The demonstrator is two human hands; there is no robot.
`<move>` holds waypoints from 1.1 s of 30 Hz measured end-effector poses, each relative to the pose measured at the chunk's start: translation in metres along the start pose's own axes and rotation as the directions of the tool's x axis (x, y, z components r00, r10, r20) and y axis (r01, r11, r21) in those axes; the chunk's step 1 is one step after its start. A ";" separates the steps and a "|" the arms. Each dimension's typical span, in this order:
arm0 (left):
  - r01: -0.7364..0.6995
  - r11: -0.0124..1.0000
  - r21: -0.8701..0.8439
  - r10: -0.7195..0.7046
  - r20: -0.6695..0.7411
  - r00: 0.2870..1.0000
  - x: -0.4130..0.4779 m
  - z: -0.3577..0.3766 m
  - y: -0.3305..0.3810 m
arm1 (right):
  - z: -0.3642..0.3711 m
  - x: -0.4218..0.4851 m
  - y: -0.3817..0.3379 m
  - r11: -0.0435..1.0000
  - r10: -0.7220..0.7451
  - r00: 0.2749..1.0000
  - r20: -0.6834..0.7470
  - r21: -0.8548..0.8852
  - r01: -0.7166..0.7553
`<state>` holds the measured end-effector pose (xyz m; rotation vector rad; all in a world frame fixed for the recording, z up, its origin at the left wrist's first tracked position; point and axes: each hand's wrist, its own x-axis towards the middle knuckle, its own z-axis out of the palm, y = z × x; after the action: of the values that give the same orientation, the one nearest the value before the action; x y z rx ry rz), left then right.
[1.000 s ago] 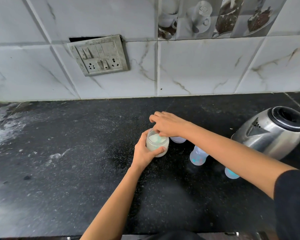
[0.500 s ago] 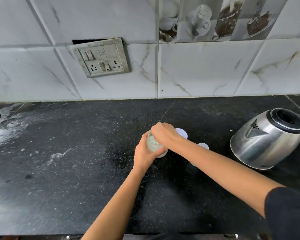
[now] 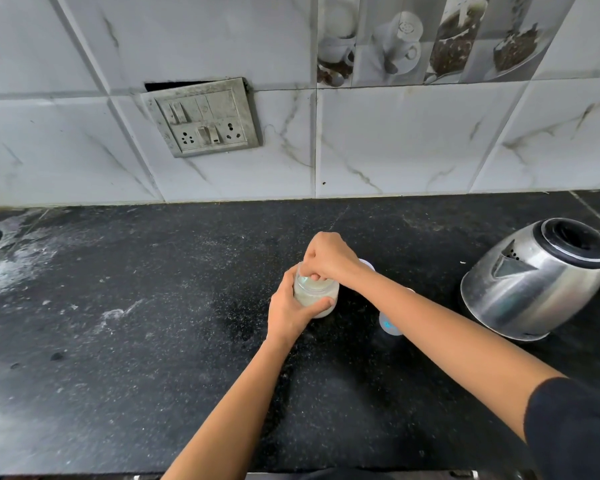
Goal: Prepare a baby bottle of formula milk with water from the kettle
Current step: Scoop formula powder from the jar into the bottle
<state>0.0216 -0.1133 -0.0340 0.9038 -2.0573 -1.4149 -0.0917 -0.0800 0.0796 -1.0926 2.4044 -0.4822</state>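
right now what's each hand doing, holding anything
Left hand: closed around the small jar, holding it.
Right hand: fingers dipped into the jar mouth; what they grip cannot be told.

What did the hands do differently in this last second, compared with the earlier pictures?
The right hand, which hovered flat over the jar a second ago, has curled and dipped its fingers into the jar's open mouth; what they pinch is hidden. The right forearm now covers more of the baby bottle. The left hand stays wrapped round the jar, and the kettle has not moved on the counter.
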 end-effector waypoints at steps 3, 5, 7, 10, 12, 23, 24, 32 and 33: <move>0.003 1.000 0.001 -0.003 -0.002 1.000 0.000 0.000 0.001 | -0.001 0.003 -0.001 1.000 0.008 1.000 -0.016 0.007 -0.008; 0.007 1.000 -0.003 -0.007 0.001 1.000 0.000 0.000 0.001 | -0.002 0.004 -0.001 1.000 0.017 1.000 -0.002 0.023 -0.017; 0.006 1.000 -0.006 -0.006 0.004 1.000 0.000 0.000 0.001 | -0.003 0.003 -0.001 1.000 0.019 1.000 -0.004 0.012 -0.019; 0.004 1.000 0.000 -0.004 0.004 1.000 -0.001 -0.001 0.001 | -0.005 0.004 -0.002 1.000 0.004 1.000 0.006 -0.009 -0.004; 0.004 1.000 0.000 -0.004 0.005 1.000 -0.001 -0.001 0.002 | -0.007 0.005 -0.002 1.000 0.002 1.000 0.019 0.001 -0.002; -0.013 1.000 0.017 0.013 -0.003 1.000 -0.002 -0.001 0.005 | -0.031 0.011 0.030 0.978 0.073 0.991 0.109 0.185 -0.092; -0.010 1.000 0.017 0.011 -0.004 1.000 -0.002 -0.001 0.005 | -0.032 0.011 0.035 0.975 0.082 0.992 0.097 0.199 -0.100; -0.012 1.000 0.004 0.012 -0.019 1.000 -0.003 0.001 0.005 | -0.033 0.006 0.063 0.952 0.097 0.995 0.028 0.289 -0.101; -0.013 1.000 0.005 0.014 -0.018 1.000 -0.003 0.001 0.005 | -0.033 0.006 0.065 0.949 0.097 0.995 0.023 0.299 -0.100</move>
<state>0.0216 -0.1094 -0.0298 0.9001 -2.0506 -1.3898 -0.1528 -0.0401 0.0737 -0.8356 2.2705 -0.7767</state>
